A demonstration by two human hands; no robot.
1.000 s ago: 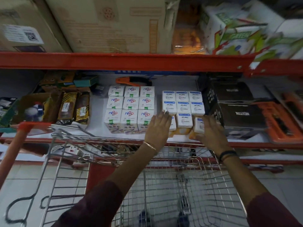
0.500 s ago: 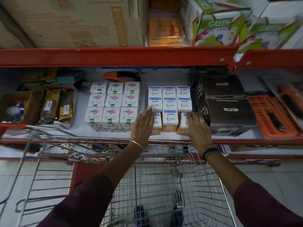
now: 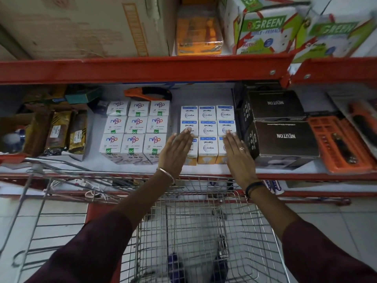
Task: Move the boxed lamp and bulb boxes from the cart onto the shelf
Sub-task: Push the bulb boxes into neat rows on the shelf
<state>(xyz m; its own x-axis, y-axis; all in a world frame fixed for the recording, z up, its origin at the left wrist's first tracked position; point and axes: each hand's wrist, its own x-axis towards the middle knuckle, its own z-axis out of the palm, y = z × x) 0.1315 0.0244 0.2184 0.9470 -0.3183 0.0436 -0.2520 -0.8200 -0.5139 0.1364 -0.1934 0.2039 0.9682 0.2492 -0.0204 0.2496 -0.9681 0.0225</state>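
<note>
Both hands are flat with straight fingers and grip nothing. The left hand [image 3: 177,152] lies on the left side of the block of Wipro Garnet bulb boxes [image 3: 207,127], the right hand [image 3: 237,152] on its right side. These boxes stand in 3 rows of 3 on the shelf [image 3: 204,170], between the Nippo boxes [image 3: 135,127] at left and the black Neuton boxes [image 3: 282,137] at right. The wire cart [image 3: 195,231] is near, below the arms.

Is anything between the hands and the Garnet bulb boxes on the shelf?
Nothing visible. The left hand and right hand lie flat, open, against the front Garnet bulb boxes.
</note>
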